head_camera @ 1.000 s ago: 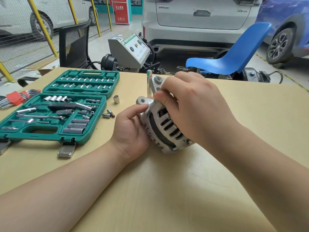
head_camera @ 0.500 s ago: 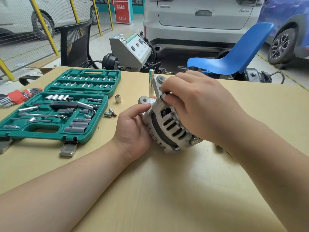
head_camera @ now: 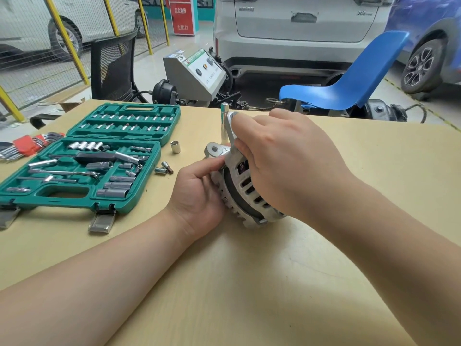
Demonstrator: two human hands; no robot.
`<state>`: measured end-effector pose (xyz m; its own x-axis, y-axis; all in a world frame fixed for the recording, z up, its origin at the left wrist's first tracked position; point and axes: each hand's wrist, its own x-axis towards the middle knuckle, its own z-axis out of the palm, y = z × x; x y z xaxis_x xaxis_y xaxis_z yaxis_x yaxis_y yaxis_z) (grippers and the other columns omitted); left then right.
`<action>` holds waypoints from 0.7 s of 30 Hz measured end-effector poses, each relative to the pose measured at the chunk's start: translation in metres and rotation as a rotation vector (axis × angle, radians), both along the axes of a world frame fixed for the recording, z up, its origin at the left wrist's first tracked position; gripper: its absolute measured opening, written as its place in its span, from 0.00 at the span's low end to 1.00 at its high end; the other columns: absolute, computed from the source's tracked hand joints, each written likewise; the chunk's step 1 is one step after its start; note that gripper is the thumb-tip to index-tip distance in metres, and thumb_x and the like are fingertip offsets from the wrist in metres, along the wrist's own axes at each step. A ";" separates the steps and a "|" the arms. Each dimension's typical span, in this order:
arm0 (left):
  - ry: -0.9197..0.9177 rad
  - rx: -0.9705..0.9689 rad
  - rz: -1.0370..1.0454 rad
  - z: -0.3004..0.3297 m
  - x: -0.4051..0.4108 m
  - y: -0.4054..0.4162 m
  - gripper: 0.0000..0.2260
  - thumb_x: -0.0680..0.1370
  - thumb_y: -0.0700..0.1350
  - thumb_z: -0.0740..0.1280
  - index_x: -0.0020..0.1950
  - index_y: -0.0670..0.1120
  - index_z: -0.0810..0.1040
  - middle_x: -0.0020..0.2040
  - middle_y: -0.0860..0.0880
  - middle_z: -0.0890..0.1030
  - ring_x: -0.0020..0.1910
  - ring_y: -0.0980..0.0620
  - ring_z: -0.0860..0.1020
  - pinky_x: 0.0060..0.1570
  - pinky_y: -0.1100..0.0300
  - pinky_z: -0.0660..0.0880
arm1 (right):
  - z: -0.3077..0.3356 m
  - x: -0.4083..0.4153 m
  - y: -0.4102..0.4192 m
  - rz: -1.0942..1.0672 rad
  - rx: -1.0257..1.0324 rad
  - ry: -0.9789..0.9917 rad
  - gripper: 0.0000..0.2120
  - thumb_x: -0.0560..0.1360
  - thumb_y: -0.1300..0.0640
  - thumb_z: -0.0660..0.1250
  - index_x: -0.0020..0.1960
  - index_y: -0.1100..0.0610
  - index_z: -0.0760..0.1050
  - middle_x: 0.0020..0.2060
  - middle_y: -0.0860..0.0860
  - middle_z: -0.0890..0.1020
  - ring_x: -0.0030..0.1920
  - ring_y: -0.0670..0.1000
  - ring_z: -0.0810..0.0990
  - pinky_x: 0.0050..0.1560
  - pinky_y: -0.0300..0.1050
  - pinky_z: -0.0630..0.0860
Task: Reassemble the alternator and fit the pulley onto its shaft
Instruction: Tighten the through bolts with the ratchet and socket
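Alternator (head_camera: 245,193) mid-table | both hands grip | socket case (head_camera: 82,171) left, apart

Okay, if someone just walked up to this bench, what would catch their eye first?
Probably the silver alternator at the table's middle, gripped by the left hand and right hand. Next, the open green socket set to its left, then the blue chair behind the table.

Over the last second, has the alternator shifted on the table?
No. The alternator stays put, keeping the same gap to the loose socket standing left of it.
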<state>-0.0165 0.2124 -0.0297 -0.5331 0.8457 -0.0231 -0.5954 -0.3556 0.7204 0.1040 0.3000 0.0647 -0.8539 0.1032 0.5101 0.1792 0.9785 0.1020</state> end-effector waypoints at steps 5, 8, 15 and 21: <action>-0.005 -0.018 -0.003 0.000 0.001 0.001 0.14 0.78 0.43 0.65 0.54 0.42 0.90 0.56 0.41 0.88 0.58 0.41 0.87 0.55 0.48 0.84 | 0.001 -0.001 0.002 -0.036 -0.001 -0.006 0.09 0.84 0.55 0.60 0.48 0.52 0.61 0.34 0.47 0.70 0.38 0.59 0.68 0.39 0.50 0.58; 0.106 -0.066 0.120 0.000 0.003 0.002 0.18 0.80 0.43 0.66 0.67 0.40 0.84 0.60 0.42 0.85 0.60 0.45 0.85 0.57 0.50 0.82 | -0.003 0.000 0.009 -0.009 -0.113 0.050 0.09 0.85 0.50 0.61 0.49 0.52 0.67 0.36 0.48 0.76 0.40 0.59 0.73 0.37 0.52 0.66; 1.347 -0.024 0.677 -0.004 0.003 -0.011 0.18 0.81 0.44 0.69 0.71 0.48 0.76 0.76 0.45 0.72 0.79 0.46 0.69 0.79 0.47 0.65 | -0.002 0.010 0.026 0.110 -0.607 0.125 0.08 0.78 0.46 0.73 0.54 0.46 0.86 0.34 0.43 0.79 0.39 0.49 0.76 0.44 0.51 0.77; 1.383 -0.060 0.658 -0.006 0.010 -0.011 0.17 0.82 0.44 0.69 0.70 0.41 0.79 0.77 0.45 0.73 0.79 0.47 0.70 0.78 0.42 0.69 | 0.024 0.036 0.076 0.010 -0.672 0.132 0.08 0.78 0.49 0.74 0.56 0.46 0.87 0.36 0.39 0.85 0.36 0.39 0.81 0.37 0.29 0.73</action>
